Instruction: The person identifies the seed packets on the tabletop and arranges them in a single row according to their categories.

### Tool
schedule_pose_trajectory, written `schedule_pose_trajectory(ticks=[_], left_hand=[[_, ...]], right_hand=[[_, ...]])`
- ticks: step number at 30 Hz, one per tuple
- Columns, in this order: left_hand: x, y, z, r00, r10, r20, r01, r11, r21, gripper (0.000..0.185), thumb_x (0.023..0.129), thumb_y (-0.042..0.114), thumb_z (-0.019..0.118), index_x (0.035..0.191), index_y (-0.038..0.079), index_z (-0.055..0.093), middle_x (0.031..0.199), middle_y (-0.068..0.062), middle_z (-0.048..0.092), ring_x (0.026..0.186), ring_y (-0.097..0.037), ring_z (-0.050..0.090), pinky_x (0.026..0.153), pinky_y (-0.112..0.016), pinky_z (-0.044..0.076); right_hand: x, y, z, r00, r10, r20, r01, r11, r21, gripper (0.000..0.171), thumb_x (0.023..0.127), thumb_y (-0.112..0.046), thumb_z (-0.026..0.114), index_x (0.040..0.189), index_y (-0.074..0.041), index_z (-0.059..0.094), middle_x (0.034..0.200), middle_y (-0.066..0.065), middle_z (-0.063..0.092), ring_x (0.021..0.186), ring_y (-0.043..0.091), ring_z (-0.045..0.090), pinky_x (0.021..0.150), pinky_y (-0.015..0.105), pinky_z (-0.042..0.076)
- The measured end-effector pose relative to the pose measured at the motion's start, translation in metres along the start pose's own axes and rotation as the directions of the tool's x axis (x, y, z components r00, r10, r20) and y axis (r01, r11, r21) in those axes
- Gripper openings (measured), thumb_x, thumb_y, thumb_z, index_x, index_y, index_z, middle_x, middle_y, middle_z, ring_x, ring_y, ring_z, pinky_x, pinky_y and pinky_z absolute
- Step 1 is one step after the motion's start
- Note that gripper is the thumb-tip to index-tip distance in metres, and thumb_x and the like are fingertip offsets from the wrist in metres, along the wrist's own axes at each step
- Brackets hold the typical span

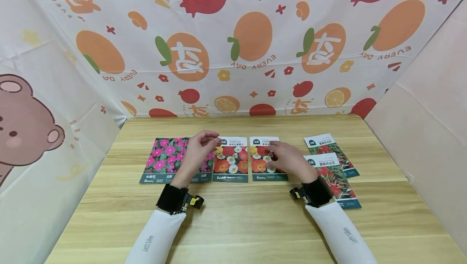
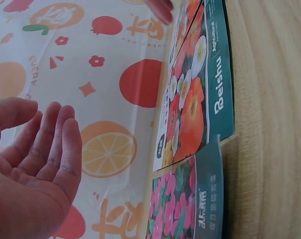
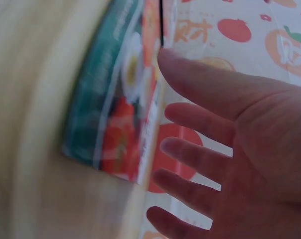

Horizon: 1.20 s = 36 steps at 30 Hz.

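Several flower seed packets lie in a row on the wooden table (image 1: 237, 223). My left hand (image 1: 211, 138) hovers over the pink-flower packets (image 1: 164, 159), fingers relaxed and empty; the left wrist view shows its open palm (image 2: 36, 164) beside the pink packet (image 2: 190, 204). An orange-and-white flower packet (image 1: 230, 159) (image 2: 195, 99) lies between my hands. My right hand (image 1: 273, 149) rests flat over a second orange-flower packet (image 1: 260, 162), covering its right half. In the right wrist view its spread fingers (image 3: 200, 119) hold nothing, next to that packet (image 3: 120, 99).
Two red-flower packets (image 1: 328, 150) (image 1: 337, 179) lie at the right, the nearer one partly under my right wrist. A fruit-print cloth (image 1: 233, 45) hangs behind the table, a bear-print sheet (image 1: 33, 134) at the left and a plain panel (image 1: 427, 134) at the right.
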State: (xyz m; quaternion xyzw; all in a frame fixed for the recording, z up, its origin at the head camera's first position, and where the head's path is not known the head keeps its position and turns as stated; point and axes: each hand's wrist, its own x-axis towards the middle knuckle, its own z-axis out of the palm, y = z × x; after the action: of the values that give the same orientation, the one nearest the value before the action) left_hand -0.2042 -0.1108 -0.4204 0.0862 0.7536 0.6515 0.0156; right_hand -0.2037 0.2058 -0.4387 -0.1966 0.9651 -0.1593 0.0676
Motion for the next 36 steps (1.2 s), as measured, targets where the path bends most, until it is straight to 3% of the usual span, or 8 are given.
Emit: schedule_pose_trajectory(ticks=[6,17,24,28,36], left_hand=[[0.0,0.0,0.001,1.0,0.004,0.008,-0.004,1.0,-0.007,0.027,0.103,0.018,0.067,0.125,0.004,0.067,0.116,-0.017,0.071,0.107,-0.03,0.068,0.097,-0.055,0.053],[0.001,-0.005,0.004,0.999,-0.013,0.036,0.013,1.0,0.0,0.029,0.102,0.023,0.068,0.126,0.005,0.066,0.117,-0.017,0.07,0.112,-0.034,0.067,0.099,-0.056,0.052],[-0.001,-0.005,0.002,0.999,-0.02,0.05,0.021,1.0,-0.022,0.031,0.103,0.024,0.067,0.128,0.006,0.064,0.123,-0.025,0.066,0.117,-0.041,0.064,0.101,-0.054,0.051],[-0.001,-0.006,0.002,0.998,-0.022,0.052,0.023,1.0,-0.012,0.031,0.104,0.025,0.066,0.129,0.007,0.064,0.124,-0.025,0.065,0.116,-0.038,0.065,0.102,-0.054,0.052],[0.001,-0.007,0.002,0.998,-0.021,0.052,0.02,1.0,0.013,0.027,0.105,0.023,0.065,0.127,0.007,0.065,0.124,-0.026,0.066,0.115,-0.036,0.066,0.102,-0.057,0.05]], right_hand=[[0.0,-0.006,0.006,0.999,-0.014,0.041,0.014,1.0,-0.009,0.068,0.091,-0.038,0.08,0.149,-0.011,0.058,0.156,0.022,0.046,0.141,0.043,0.045,0.112,0.054,0.042],[0.0,-0.008,0.006,0.999,0.011,0.043,-0.01,1.0,-0.023,0.066,0.091,-0.04,0.08,0.149,-0.015,0.059,0.156,0.019,0.047,0.14,0.041,0.046,0.113,0.056,0.04],[-0.004,-0.008,-0.005,0.999,0.001,-0.036,0.001,0.999,0.052,0.056,0.096,-0.034,0.076,0.143,-0.005,0.061,0.149,0.02,0.054,0.14,0.04,0.047,0.114,0.052,0.04],[-0.01,-0.004,-0.017,0.995,0.051,-0.085,-0.041,0.993,0.115,0.046,0.099,-0.024,0.072,0.138,-0.001,0.063,0.142,0.022,0.059,0.134,0.041,0.052,0.111,0.053,0.043],[-0.029,0.032,-0.04,0.978,0.153,-0.139,-0.143,0.986,0.081,0.034,0.102,-0.016,0.068,0.132,-0.001,0.068,0.135,0.023,0.064,0.128,0.043,0.056,0.106,0.057,0.045]])
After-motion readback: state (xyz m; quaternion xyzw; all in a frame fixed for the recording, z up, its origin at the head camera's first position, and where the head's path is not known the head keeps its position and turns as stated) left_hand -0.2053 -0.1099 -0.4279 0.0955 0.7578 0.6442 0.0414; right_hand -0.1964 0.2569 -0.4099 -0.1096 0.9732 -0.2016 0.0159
